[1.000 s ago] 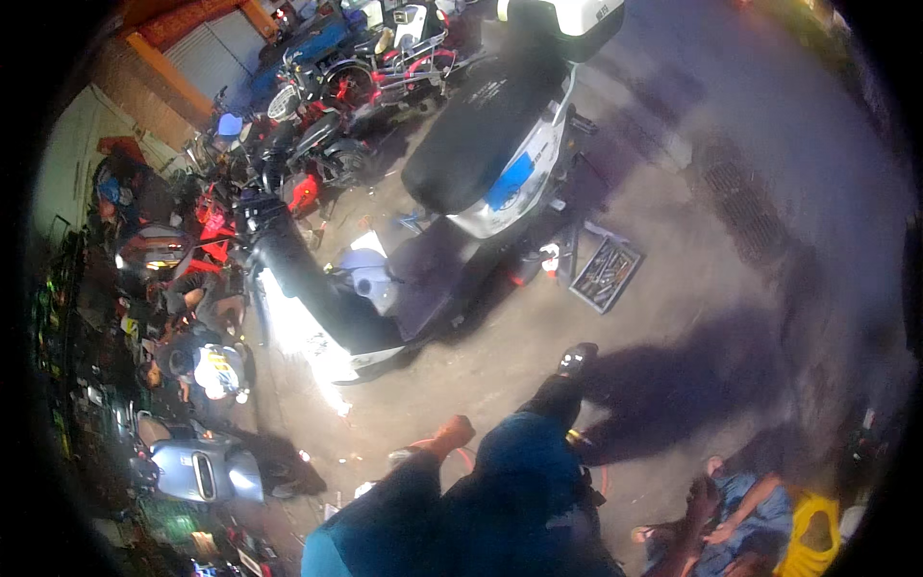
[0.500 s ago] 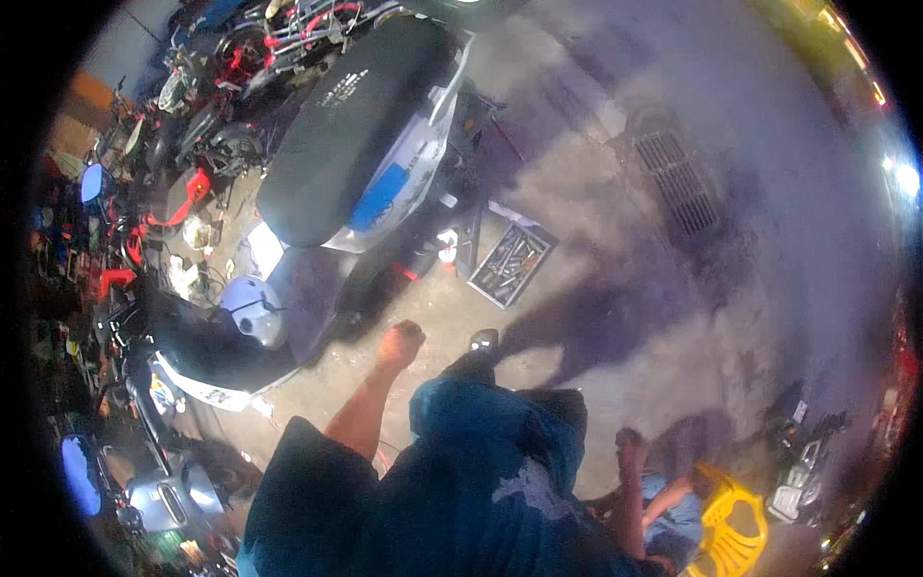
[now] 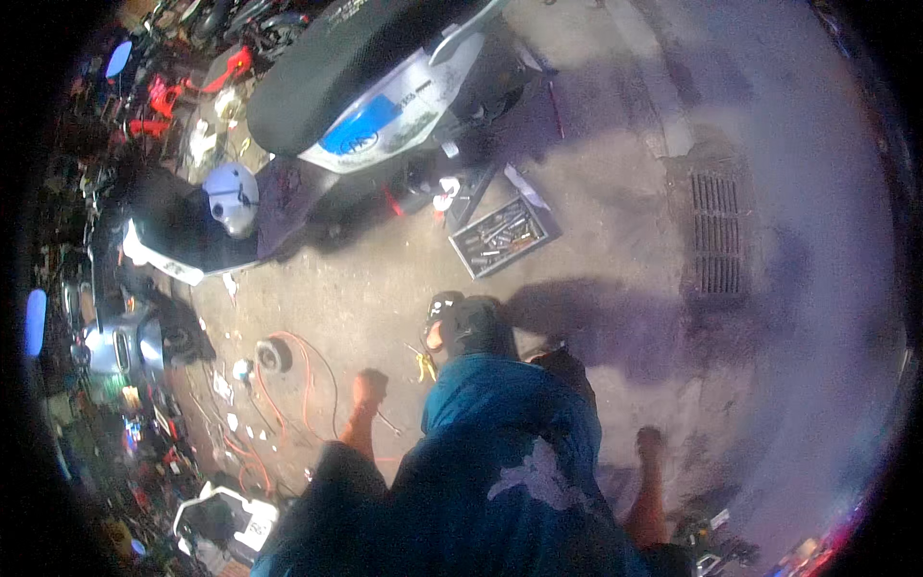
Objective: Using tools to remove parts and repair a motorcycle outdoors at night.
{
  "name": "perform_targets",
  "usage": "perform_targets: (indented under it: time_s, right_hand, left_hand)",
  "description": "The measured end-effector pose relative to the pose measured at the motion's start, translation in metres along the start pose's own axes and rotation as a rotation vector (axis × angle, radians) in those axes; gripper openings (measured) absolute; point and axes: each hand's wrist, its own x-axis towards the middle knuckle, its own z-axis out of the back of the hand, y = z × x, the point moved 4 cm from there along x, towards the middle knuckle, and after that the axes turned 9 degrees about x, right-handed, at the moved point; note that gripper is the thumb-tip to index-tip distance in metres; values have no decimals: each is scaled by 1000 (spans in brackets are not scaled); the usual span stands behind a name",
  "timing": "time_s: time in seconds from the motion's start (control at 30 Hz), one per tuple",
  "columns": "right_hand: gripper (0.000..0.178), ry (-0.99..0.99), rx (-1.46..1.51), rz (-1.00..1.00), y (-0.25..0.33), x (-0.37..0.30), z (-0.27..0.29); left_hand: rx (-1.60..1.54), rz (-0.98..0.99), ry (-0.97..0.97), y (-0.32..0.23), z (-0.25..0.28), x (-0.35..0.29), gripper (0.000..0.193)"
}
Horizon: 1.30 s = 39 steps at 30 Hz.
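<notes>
My left hand (image 3: 369, 388) hangs low over the concrete floor, fingers curled in, with no object visible in it. A thin metal rod-like tool (image 3: 389, 424) shows beside that wrist, apparently on the floor. My right hand (image 3: 650, 441) hangs on the other side of my body, also curled, and nothing sticks out of it. Yellow-handled pliers (image 3: 426, 366) lie between my left hand and my shoe (image 3: 443, 310). Ahead is a grey tray (image 3: 461, 257) full of metal sockets and tools.
A scooter with a black seat and white-blue side panel (image 3: 361, 130) stands ahead left, a pale helmet (image 3: 230, 197) on its footboard. Left lie a small wheel (image 3: 273, 356) and an orange hose (image 3: 306, 380). A drain grate (image 3: 716, 231) is set in the floor at right.
The view has turned and advanced; the scooter sits higher in it. The pliers, wheel and hose have come into view. The yellow chair and the other person on the right have gone from sight.
</notes>
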Motion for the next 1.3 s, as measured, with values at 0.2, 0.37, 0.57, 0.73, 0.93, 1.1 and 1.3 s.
perform_targets:
  time_s: [0.2,0.37,0.57,0.73,0.93,1.1,1.3]
  right_hand:
    - [33,254,-382,379,275,123,-55]
    - [33,354,-316,374,366,157,-143]
    - [28,831,-728,456,384,139,-301]
    - [34,1068,-831,302,325,166,-423]
    - [36,1113,-1067,736,235,295,-566]
    - [40,1111,-1172,573,240,287,-658]
    - [49,1050,-981,681,239,298,-718]
  left_hand:
    - [1119,-560,-367,64,-84,-60,3]
    - [955,-537,-310,-16,-123,-54,18]
    - [-493,-190,-285,-154,-175,-24,24]
    - [-828,-119,-165,-234,-272,46,22]
    - [-720,21,-53,-285,-326,119,22]
    - [-670,-6,-45,-289,-350,138,22]
    - [-846,23,32,-331,-340,161,20]
